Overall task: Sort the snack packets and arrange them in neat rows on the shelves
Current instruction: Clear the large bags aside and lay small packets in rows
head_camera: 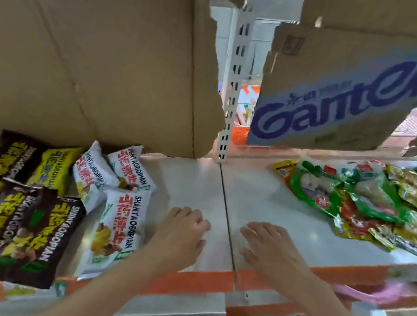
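Note:
My left hand (182, 233) and my right hand (268, 246) hover palm-down over the bare middle of the white shelf (193, 182), fingers apart and holding nothing. Just left of my left hand lie white snack packets (118, 225) with red lettering. Further left are black and yellow snack packets (18, 225), lying in rough overlapping rows. On the right part of the shelf a loose heap of green, red and yellow packets (372, 202) lies unsorted, apart from my right hand.
A torn brown cardboard sheet (90, 55) stands behind the left packets. A cardboard piece with blue lettering (344, 102) hangs at the back right. A white slotted upright (235, 81) divides the back. The shelf front has an orange edge (192, 281); a lower shelf holds more packets.

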Available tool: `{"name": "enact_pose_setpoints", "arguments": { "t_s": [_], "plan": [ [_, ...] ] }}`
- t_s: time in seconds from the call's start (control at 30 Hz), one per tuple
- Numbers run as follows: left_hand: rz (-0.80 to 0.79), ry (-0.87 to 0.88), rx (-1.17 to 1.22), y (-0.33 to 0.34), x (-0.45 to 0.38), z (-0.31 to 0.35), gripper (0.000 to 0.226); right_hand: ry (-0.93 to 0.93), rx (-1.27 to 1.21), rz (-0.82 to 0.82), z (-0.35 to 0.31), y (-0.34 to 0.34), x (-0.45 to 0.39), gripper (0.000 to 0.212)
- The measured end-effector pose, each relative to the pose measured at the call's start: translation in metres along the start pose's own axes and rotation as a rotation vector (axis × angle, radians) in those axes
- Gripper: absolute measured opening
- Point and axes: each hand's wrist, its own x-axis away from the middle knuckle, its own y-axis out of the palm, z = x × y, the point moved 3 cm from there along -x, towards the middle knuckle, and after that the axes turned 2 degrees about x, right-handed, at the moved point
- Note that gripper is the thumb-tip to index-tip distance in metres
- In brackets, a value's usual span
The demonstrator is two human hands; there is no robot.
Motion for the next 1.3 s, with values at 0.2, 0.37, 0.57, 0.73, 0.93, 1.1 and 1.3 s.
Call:
{"name": "enact_pose_setpoints", "arguments": {
  "t_s": [0.2,0.37,0.57,0.73,0.93,1.1,1.3],
  "plan": [
    [0.0,0.078,0.073,-0.008,-0.051,0.052,0.037,0.146,-0.081,-0.007,0.063,-0.003,0.036,0.044],
    [-0.022,0.123,0.156,0.001,-0.107,0.116,0.037,0.286,-0.089,-0.074,0.145,-0.002,0.077,0.046],
    [0.063,-0.061,0.308,0.003,-0.178,0.152,0.038,0.405,-0.174,0.127,0.24,0.004,0.098,0.036],
    [0.228,-0.214,0.123,0.0,-0.232,0.158,0.063,0.473,-0.319,0.196,0.3,0.004,0.082,0.041],
    [0.014,-0.532,0.313,0.023,-0.265,0.172,0.066,0.741,-0.505,-0.016,0.342,0.022,0.038,0.095],
    [0.048,-0.616,0.369,0.029,-0.275,0.176,0.077,0.787,-0.521,0.003,0.351,0.03,0.021,0.082],
    [0.223,-0.679,0.598,0.019,-0.277,0.169,0.087,0.816,-0.501,0.091,0.339,0.029,0.018,0.065]
  ]
}}
